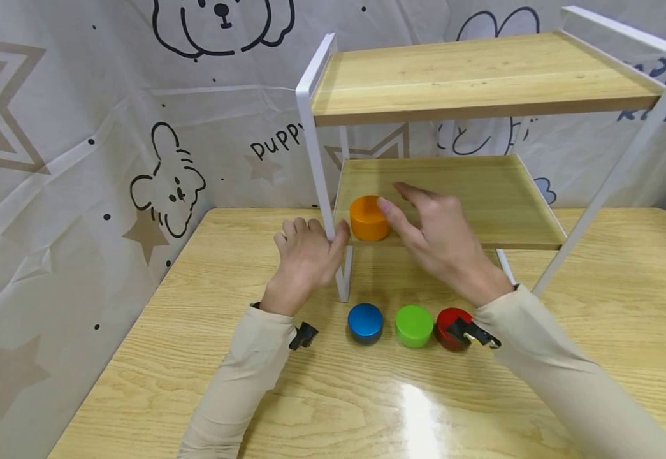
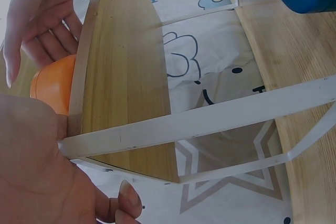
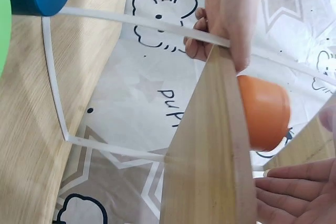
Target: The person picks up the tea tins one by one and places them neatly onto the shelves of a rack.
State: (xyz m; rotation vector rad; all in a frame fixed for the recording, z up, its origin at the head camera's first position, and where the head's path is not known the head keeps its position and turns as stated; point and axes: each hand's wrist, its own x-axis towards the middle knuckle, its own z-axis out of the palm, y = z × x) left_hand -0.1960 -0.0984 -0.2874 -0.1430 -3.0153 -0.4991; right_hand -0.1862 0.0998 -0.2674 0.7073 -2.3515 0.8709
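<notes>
On the lower wooden shelf board [image 1: 453, 191] stands an orange cylinder [image 1: 369, 218], close to the front left corner. My left hand [image 1: 308, 252] grips the white front post of the shelf, thumb on the inner side near the cylinder and fingers on the outer side. To the right of the cylinder is my right hand [image 1: 438, 233], its thumb tip at the cylinder's upper edge and its fingers extended behind. In the right wrist view, the right palm [image 3: 299, 195] is turned up beside the orange cylinder [image 3: 265, 113], with a gap between them.
In front of the shelf, a blue cylinder [image 1: 365, 323], a green cylinder [image 1: 414, 326] and a red cylinder [image 1: 453, 328] stand in a row on the wooden table [image 1: 206, 306]. Above the hands is the upper shelf board [image 1: 482, 73]. A patterned cloth [image 1: 80, 255] hangs behind.
</notes>
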